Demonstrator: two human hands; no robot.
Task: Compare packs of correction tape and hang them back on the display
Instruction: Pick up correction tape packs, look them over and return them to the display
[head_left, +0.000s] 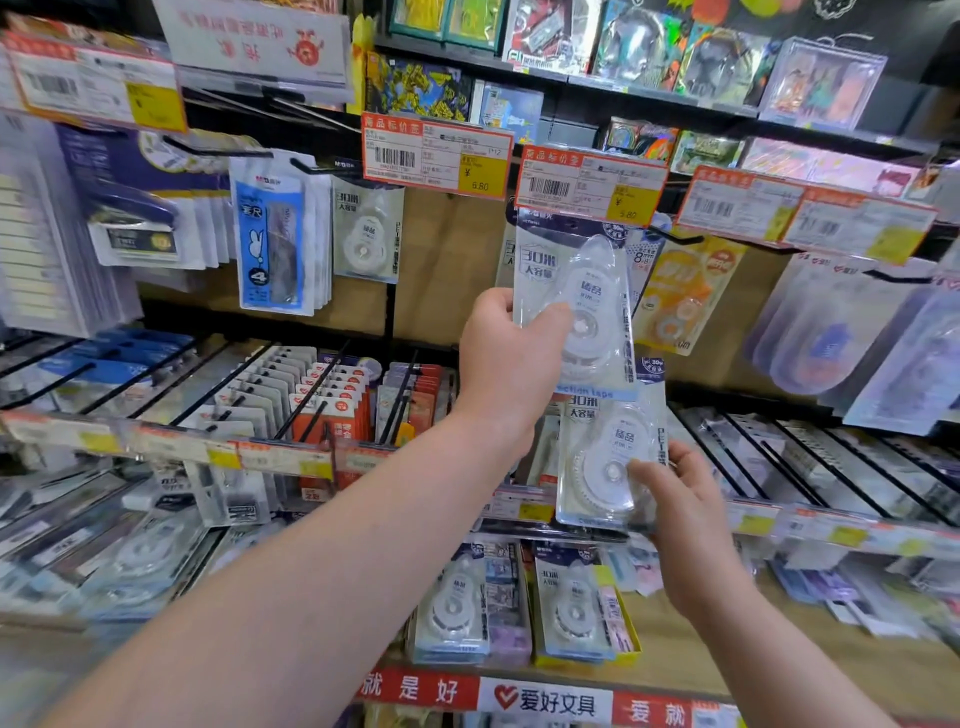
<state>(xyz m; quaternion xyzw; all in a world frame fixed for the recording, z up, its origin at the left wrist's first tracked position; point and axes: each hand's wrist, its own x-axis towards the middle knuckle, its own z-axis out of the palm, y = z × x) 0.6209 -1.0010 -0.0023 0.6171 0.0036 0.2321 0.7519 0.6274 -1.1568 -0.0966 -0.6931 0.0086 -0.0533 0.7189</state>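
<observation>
My left hand (506, 358) grips a clear blister pack of white correction tape (582, 306) by its left edge and holds it upright, its top just under a red price label (589, 184) on the display. Lower and to the right, my right hand (685, 499) holds a second, matching pack of correction tape (605, 462) by its lower right side, thumb on the front. The two packs overlap slightly, one above the other. Another such pack (368, 236) hangs on a hook to the upper left.
Black hooks (322, 169) jut out from the display board with stationery packs on them. An orange tape pack (680, 301) hangs right of the upper pack. Shelf boxes below hold more correction tape (574, 608). Toy boxes (639, 47) fill the top shelves.
</observation>
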